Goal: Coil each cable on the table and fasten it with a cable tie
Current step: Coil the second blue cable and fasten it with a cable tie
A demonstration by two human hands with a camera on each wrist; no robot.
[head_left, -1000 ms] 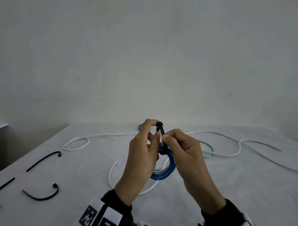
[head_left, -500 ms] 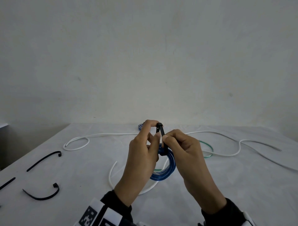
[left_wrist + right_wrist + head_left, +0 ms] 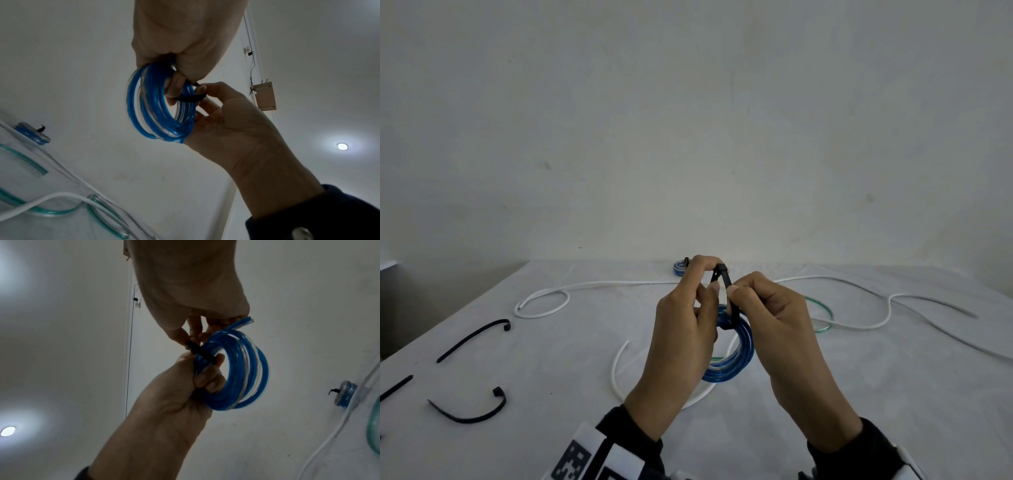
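Head view, left to right, clock directions taken from the raised coil:
Spare ties: three loose black cable ties (image 3: 474,339) are lying on the table (image 3: 893,394) toward 9 o'clock, well apart from the hands.
White cable: a long white cable (image 3: 541,301) is trailing uncoiled across the table from 10 o'clock round to 3 o'clock.
Finished coil: a tied blue coil (image 3: 680,266) is sitting at 12 o'clock near the far edge.
Left hand: the left hand (image 3: 681,329) is gripping the blue cable coil (image 3: 736,356) with curled fingers and pinching the head of the black cable tie (image 3: 724,284).
Task item: the coil is hanging in the air above the table, between both hands, with the tie looping round its top strands.
Right hand: the right hand (image 3: 777,318) is pinching the tie's strap just beside the coil.
Green cable: a green cable (image 3: 822,308) is lying at 2 o'clock, crossing the white one.
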